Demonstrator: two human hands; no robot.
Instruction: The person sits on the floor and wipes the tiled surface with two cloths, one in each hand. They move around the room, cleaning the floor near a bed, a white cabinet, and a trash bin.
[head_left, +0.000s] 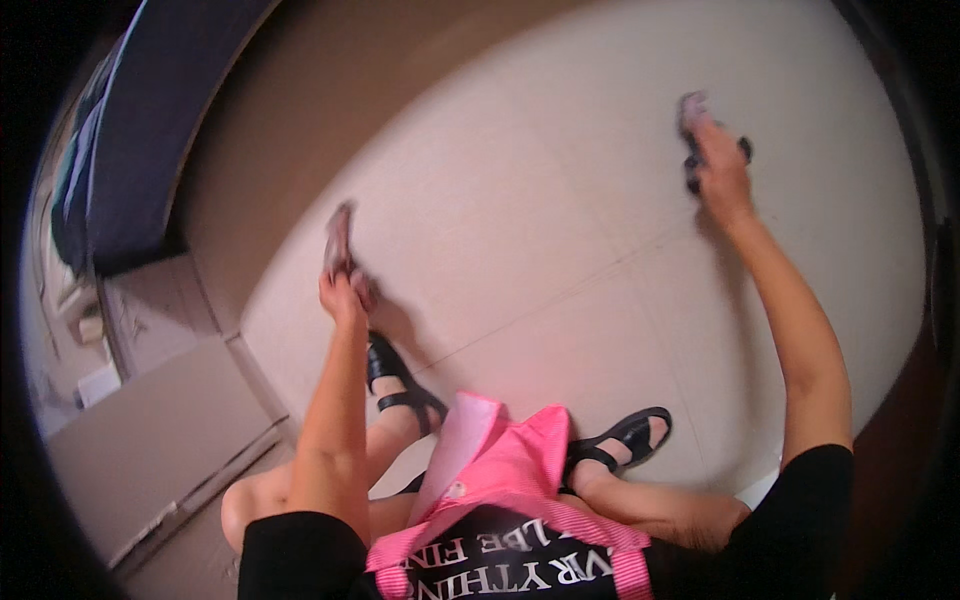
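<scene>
My left hand (341, 300) grips a blurred brownish-pink item (340, 232), probably a sandal, which points away from me above the floor. Farther out on the right, my outstretched right hand (724, 176) is closed around a dark item with a pinkish inner face (695, 112). It also looks like a sandal, but motion blur and my fingers hide its details. Below both hands lies the pale tiled floor (510, 247), with the shadows of my arms on it. The two items are well apart from each other.
My feet wear black sandals (634, 439), and a pink striped apron (517, 457) hangs between my knees. Flattened-looking cardboard boxes (165, 420) stand at the left. Above them is a dark panel (157, 135) beside stacked fabric (79, 172). A dark edge (896, 420) runs along the right.
</scene>
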